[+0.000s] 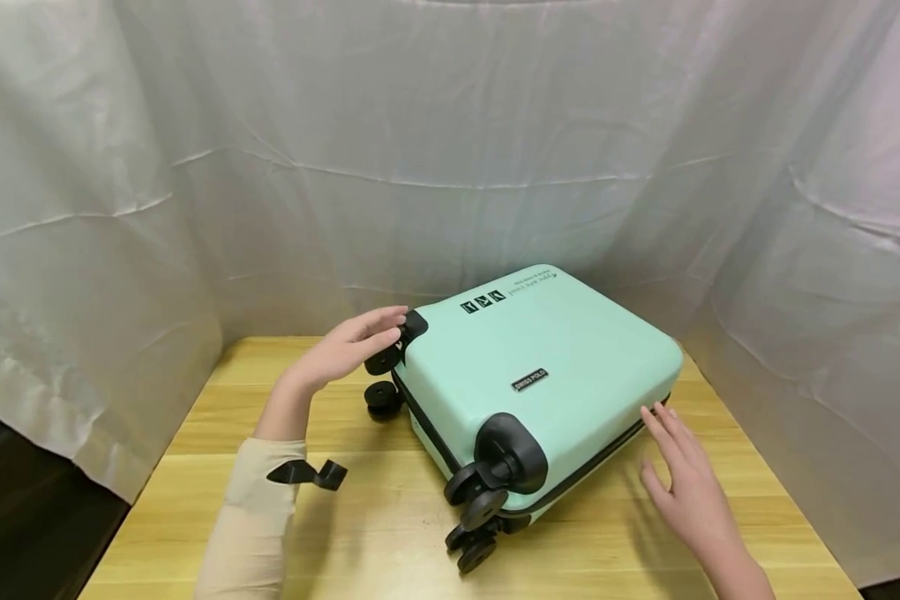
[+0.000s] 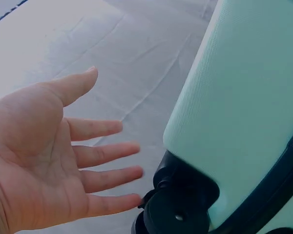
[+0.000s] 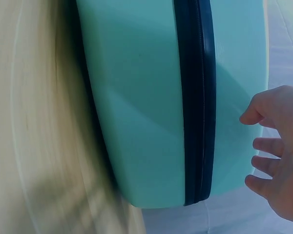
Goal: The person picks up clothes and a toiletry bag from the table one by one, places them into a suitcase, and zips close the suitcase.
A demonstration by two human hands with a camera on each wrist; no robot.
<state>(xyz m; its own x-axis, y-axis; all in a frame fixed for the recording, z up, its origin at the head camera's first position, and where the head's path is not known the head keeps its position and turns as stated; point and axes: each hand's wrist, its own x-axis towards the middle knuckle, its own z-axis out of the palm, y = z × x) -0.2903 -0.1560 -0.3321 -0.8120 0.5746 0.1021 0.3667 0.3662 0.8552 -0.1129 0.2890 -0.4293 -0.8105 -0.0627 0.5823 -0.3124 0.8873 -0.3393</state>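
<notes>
Neither hand gripped anything. The left hand [image 1: 345,348] was spread with fingers straight, its fingertips [image 2: 132,201] right at the black wheel [image 1: 384,358] on the suitcase's upper left corner; whether they actually touched the wheel could not be told. The right hand [image 1: 686,483] was also spread and relaxed, hovering just beside the suitcase's right side near the dark zipper band [image 3: 195,102], its fingers [image 3: 266,145] slightly bent and apart from the shell in the right wrist view. The mint-green suitcase [image 1: 547,375] lay flat on its broad side, in the middle of the wooden table [image 1: 390,533] and reaching toward its far edge. Its four wheeled corners faced the person and the table's left edge, while the opposite end pointed toward the far right corner, so its length, little greater than its width, ran diagonally from near left to far right. A small dark badge [image 1: 528,380] sat on the upward-facing shell, and three black square marks [image 1: 483,302] with small printed writing lay near the far edge of the shell. A second wheel [image 1: 383,397] sat below the first, and two more pairs of wheels [image 1: 474,515] stuck out at the near corner under a black corner cap [image 1: 513,450]. A black strap end [image 1: 307,473] hung off the cream sleeve [image 1: 255,517] on the left forearm. White draped cloth [image 1: 450,150] enclosed the table on three sides.
</notes>
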